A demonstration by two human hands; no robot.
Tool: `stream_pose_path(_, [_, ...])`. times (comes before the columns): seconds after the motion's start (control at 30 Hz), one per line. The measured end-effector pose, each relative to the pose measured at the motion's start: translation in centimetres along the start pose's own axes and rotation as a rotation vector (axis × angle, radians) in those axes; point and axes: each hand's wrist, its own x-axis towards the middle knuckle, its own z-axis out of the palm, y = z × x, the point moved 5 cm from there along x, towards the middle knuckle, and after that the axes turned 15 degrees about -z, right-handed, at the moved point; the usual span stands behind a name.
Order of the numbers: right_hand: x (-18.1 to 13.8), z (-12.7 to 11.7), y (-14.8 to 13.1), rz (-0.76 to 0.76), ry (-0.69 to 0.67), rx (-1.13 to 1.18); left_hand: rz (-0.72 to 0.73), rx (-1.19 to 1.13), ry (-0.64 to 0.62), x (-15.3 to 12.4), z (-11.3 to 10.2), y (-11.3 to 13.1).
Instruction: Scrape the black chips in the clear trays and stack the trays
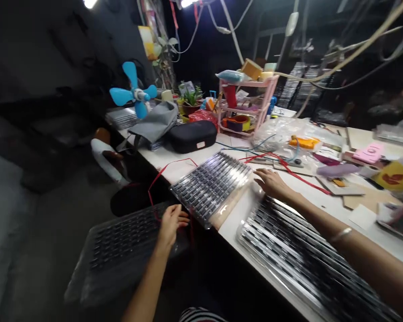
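My left hand (172, 222) is curled over the near edge of a clear plastic tray of small dark parts (121, 248) that sits low beside the table, its fingers closed on the rim. My right hand (269, 181) lies flat and open on the white table (184, 158), fingers spread, touching the right edge of a second filled tray (211, 184) that overhangs the table edge. A third, larger stack of trays (309, 264) lies under my right forearm.
A red cord (161, 174) loops off the table edge. Behind stand a black case (192, 135), grey bag (156, 120), blue fan (134, 95), pink shelf rack (251, 105), plastic bags and loose clutter. A white stool (105, 158) stands on the floor at left.
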Motion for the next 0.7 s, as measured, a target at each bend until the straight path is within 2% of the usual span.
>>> stream_pose_path(0.1, [6.9, 2.1, -0.2, 0.079, 0.024, 0.015, -0.079, -0.070, -0.076, 0.3, 2.0, -0.6])
stream_pose_path(0.17, [9.2, 3.1, -0.6, 0.163, 0.037, 0.024, -0.094, -0.098, -0.100, 0.5, 2.9, -0.5])
stream_pose_path(0.23, [10.0, 3.7, -1.2, 0.232, 0.049, 0.039, -0.103, -0.112, -0.121, 0.3, 2.8, -0.3])
stream_pose_path(0.33, [9.4, 4.0, -2.4, 0.233, 0.035, 0.115, -0.134, -0.128, -0.101, -0.7, 0.2, -0.1])
stream_pose_path(0.47, [8.7, 4.1, -3.8, 0.157, -0.008, 0.340, -0.225, -0.106, -0.072, -2.4, -5.7, -0.5])
stream_pose_path(0.53, [8.8, 3.9, -4.5, 0.133, -0.014, 0.483, -0.272, -0.116, -0.082, -2.8, -8.0, -1.2])
stream_pose_path(0.6, [9.2, 3.4, -5.3, 0.120, -0.024, 0.642, -0.309, -0.151, -0.117, -2.7, -9.0, -2.1])
stream_pose_path(0.7, [9.5, 1.9, -6.5, 0.107, -0.042, 0.880, -0.334, -0.199, -0.159, -1.5, -9.2, -3.5])
